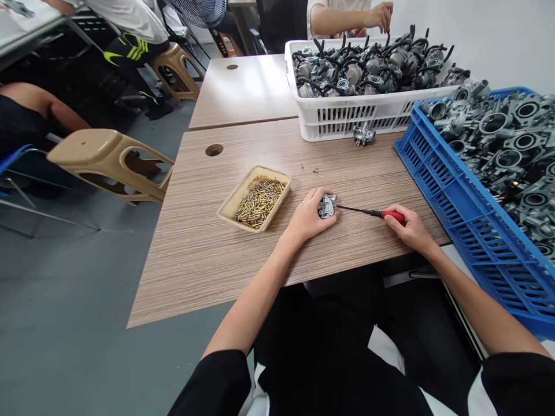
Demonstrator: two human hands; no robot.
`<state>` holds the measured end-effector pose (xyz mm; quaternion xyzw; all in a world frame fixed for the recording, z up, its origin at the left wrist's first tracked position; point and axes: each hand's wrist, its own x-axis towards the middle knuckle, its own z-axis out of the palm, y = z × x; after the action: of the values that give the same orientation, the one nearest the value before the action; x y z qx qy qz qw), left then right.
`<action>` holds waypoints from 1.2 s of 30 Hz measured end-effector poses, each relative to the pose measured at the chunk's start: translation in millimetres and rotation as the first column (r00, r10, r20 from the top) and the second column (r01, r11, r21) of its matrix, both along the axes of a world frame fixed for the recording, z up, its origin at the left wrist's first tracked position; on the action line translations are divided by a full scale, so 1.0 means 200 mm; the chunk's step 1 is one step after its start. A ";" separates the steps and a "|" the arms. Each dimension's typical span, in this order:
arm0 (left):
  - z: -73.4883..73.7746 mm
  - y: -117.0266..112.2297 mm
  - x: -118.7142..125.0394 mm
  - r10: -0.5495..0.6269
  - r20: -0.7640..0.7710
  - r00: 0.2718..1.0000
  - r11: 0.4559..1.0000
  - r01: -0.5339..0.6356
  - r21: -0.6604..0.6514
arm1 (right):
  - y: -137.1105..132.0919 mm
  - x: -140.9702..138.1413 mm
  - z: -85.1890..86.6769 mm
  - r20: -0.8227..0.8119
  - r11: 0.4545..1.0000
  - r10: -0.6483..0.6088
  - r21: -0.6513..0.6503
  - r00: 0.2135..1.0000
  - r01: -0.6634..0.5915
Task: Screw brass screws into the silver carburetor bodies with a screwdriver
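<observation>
My left hand (309, 218) is closed around a small grey metal carburetor body (327, 206), holding it down on the wooden table. In my right hand (410, 228) is a screwdriver (363, 211) with a red and black handle. Its dark shaft points left, and the tip meets the right side of the carburetor body or lies just beside it. Left of my left hand sits a cream plastic tray (228, 205) holding many small brass-coloured screws or jets (260, 202). Two or three tiny brass pieces (315, 170) lie loose beyond my hands.
A white crate (347, 118) full of carburetors with black hoses stands at the back. One carburetor (363, 134) lies before it. On the right, a blue crate (472, 214) is heaped with metal bodies. A co-worker's hand (379, 17) is above the white crate. Left stands a beige stool (95, 147).
</observation>
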<state>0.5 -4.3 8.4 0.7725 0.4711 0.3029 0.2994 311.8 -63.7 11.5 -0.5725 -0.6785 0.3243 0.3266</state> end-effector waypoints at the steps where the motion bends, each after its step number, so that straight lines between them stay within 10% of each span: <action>1: 0.00 0.00 0.00 -0.001 0.003 1.000 1.000 0.001 -0.001 | 0.00 0.00 0.00 0.003 1.000 -0.002 0.001 1.000 0.002; 36: 0.00 0.00 -0.01 0.014 -0.020 1.000 1.000 -0.014 -0.007 | 0.00 -0.02 0.01 0.036 0.997 -0.021 0.070 0.999 0.019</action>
<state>-0.6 -3.9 7.5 0.7710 0.4806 0.2954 0.2953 308.1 -63.7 12.7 -0.5733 -0.6895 0.2867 0.3373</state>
